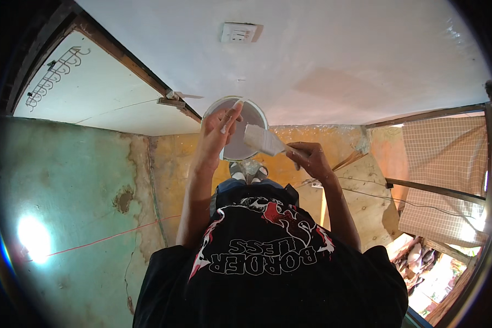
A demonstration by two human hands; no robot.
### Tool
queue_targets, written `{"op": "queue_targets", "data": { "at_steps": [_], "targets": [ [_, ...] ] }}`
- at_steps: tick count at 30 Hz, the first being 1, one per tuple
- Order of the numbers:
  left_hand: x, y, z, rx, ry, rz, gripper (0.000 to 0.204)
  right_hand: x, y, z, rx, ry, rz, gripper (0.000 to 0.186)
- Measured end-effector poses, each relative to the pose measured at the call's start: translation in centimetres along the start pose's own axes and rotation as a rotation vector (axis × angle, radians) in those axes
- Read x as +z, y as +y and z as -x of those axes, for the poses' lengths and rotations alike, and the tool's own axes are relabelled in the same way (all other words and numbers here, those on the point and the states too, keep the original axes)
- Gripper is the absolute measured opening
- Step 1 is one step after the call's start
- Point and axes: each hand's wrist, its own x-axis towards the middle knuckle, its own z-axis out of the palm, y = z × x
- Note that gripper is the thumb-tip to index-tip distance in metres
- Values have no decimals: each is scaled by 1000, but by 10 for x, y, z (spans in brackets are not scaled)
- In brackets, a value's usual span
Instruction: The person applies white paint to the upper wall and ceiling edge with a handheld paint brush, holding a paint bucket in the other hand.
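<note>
A round white-rimmed bucket point(263, 116) with greyish-white liquid, which looks like paint, inside is in front of me, just beyond my feet. My left hand point(218, 128) is at the bucket's left rim, its fingers curled over the edge and smeared with white. Part of its grip is hidden from view. My right hand point(310, 159) is closed around the handle of a wide flat paintbrush point(263, 140). The white-coated brush head points left, over the bucket's right side.
Ahead rises a pale painted wall point(333, 49) with a white socket plate point(239, 33). A hook rack point(54, 74) hangs on a white panel at the left. A red string point(115, 235) crosses the green wall. At right are a checked cloth point(443, 164) and a wooden beam point(432, 191).
</note>
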Motion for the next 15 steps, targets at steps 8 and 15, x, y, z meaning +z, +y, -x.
{"op": "queue_targets", "data": {
  "at_steps": [8, 15],
  "targets": [
    [-29, 18, 3, 19, 51, 139, 44, 27, -33, -14, -323, 90, 82, 25],
    [-41, 17, 7, 53, 62, 128, 44, 35, -45, -18, -456, 132, 245, 28]
  ]
}}
